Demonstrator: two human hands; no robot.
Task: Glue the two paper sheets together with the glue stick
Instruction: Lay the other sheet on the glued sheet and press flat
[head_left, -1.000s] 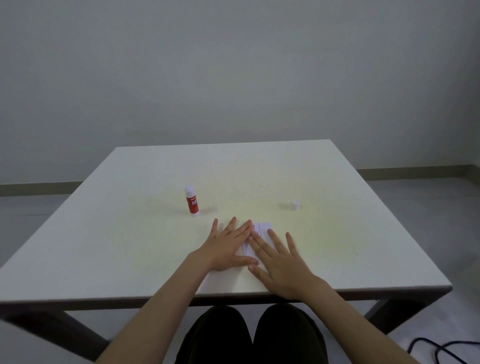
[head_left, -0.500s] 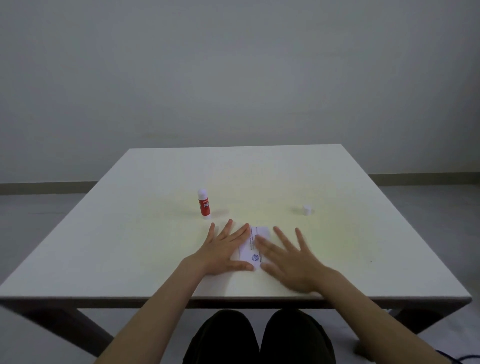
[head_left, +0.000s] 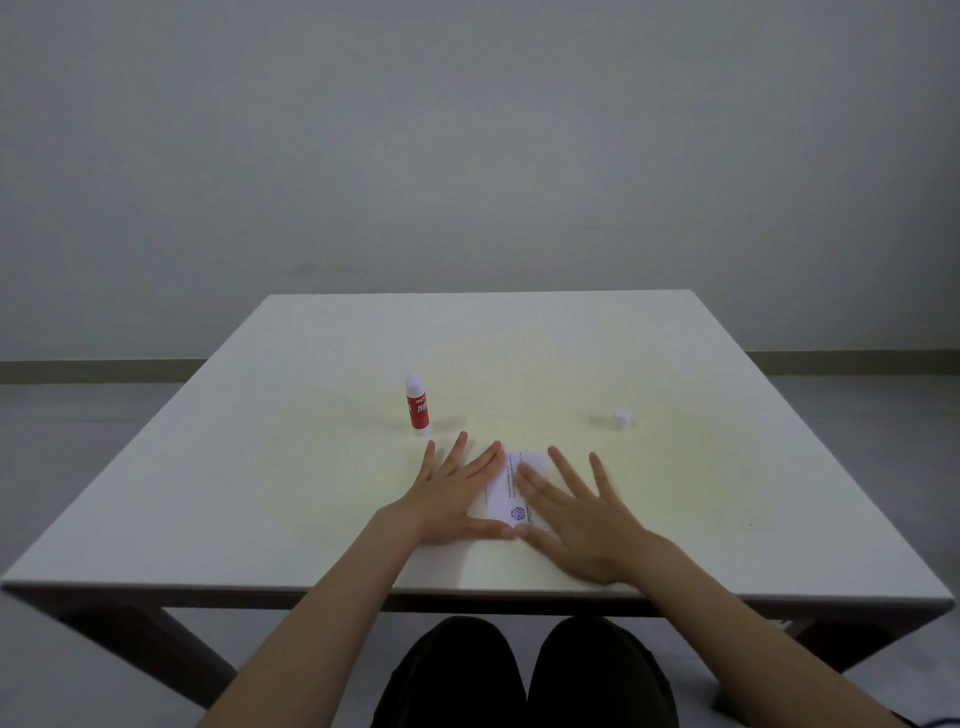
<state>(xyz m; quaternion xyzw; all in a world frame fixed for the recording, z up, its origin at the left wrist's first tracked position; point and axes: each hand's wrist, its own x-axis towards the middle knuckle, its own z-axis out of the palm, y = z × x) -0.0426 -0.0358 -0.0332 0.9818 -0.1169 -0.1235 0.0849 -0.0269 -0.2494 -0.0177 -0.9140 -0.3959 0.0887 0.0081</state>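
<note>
A small white paper (head_left: 505, 488) with printed lines and a blue round logo lies flat near the table's front edge. My left hand (head_left: 451, 496) rests palm down on its left side, fingers spread. My right hand (head_left: 582, 512) lies palm down over its right side, fingers spread. Whether two sheets are stacked there I cannot tell. The red glue stick (head_left: 417, 402) with a white top stands upright just beyond my left fingertips. Its white cap (head_left: 622, 419) sits apart on the table, to the right.
The white table (head_left: 311, 467) ends in a front edge just below my wrists. My dark-clad knees (head_left: 519, 675) show under it. A grey wall and floor lie behind.
My right hand has slid to the right off the middle of the paper, uncovering the printed logo. The left hand stays pressed in place. The view has shifted slightly.
</note>
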